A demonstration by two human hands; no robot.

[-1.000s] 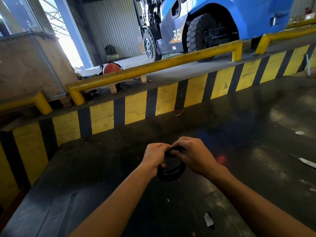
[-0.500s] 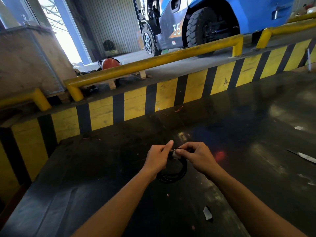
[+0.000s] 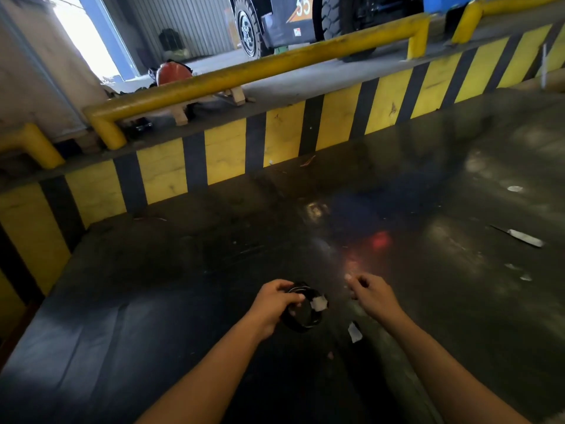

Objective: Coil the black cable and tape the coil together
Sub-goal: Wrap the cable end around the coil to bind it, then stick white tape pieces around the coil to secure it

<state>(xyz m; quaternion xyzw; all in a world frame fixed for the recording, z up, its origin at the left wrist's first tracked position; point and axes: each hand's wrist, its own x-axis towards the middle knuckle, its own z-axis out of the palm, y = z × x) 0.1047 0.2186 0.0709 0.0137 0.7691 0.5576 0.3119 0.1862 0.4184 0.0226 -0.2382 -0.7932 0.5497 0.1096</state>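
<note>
The black cable (image 3: 305,324) is wound into a small coil, held just above the dark table. A piece of whitish tape (image 3: 319,303) sits on the coil's right side. My left hand (image 3: 276,302) grips the coil's left edge, thumb and fingers closed around the strands. My right hand (image 3: 371,293) hovers a little to the right of the coil, apart from it, fingers loosely curled with nothing in them.
A scrap of white tape backing (image 3: 354,332) lies on the dark table (image 3: 183,301) below my right hand. A blade-like tool (image 3: 524,238) and small white scraps (image 3: 515,188) lie at the right. A yellow-and-black striped barrier (image 3: 226,154) borders the far side, a blue forklift (image 3: 293,22) beyond.
My right hand let go of the coil and moved off to the right. The left hand keeps the coil, now with the white tape showing on it.
</note>
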